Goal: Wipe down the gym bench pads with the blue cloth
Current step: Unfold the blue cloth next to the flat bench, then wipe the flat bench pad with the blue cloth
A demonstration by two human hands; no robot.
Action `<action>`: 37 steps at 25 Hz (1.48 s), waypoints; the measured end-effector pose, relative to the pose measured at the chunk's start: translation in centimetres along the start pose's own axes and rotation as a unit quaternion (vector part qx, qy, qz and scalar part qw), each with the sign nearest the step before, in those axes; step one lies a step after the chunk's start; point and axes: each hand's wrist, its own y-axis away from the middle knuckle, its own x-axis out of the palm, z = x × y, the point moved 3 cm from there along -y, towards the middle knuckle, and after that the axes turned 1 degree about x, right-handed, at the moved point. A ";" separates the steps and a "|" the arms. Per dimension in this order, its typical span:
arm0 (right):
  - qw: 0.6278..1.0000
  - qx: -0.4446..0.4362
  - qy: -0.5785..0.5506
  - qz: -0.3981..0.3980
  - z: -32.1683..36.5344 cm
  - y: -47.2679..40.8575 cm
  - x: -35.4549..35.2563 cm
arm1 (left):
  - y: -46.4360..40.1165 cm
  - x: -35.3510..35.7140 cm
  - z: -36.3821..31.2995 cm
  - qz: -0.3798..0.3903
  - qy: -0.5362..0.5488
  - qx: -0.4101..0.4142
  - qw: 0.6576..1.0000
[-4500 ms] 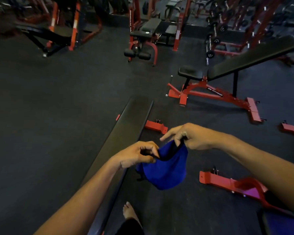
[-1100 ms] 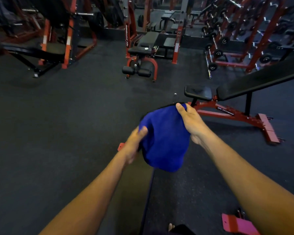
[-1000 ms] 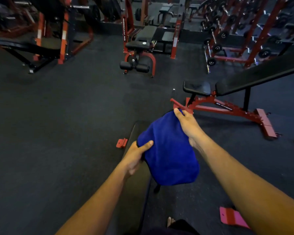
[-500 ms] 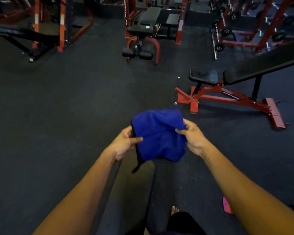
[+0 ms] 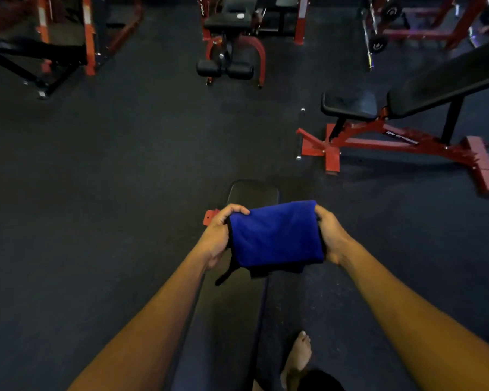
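Observation:
The blue cloth (image 5: 275, 234), folded into a rectangle with a dark edge hanging below it, is stretched between both hands above a flat black bench pad (image 5: 251, 193). My left hand (image 5: 218, 235) grips the cloth's left side with fingers curled over the top edge. My right hand (image 5: 329, 235) grips the right side. The pad runs from its rounded far end back towards me, under the cloth and between my arms. Whether the cloth touches the pad I cannot tell.
An adjustable bench (image 5: 407, 91) on a red frame stands at the right. Another bench with leg rollers (image 5: 226, 66) is at the top centre, racks at the far left and right. Dark rubber floor lies all around. A bare foot (image 5: 298, 354) is beside the pad.
The cloth has gone from hanging loose to a folded rectangle held flat between both hands, lowered over the far end of the pad. The view has tilted down.

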 end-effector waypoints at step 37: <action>0.953 -0.189 0.180 -0.152 -12.9 -56.6 -8.9 | -48.8 -1.5 30.5 0.108 -0.668 0.331 0.657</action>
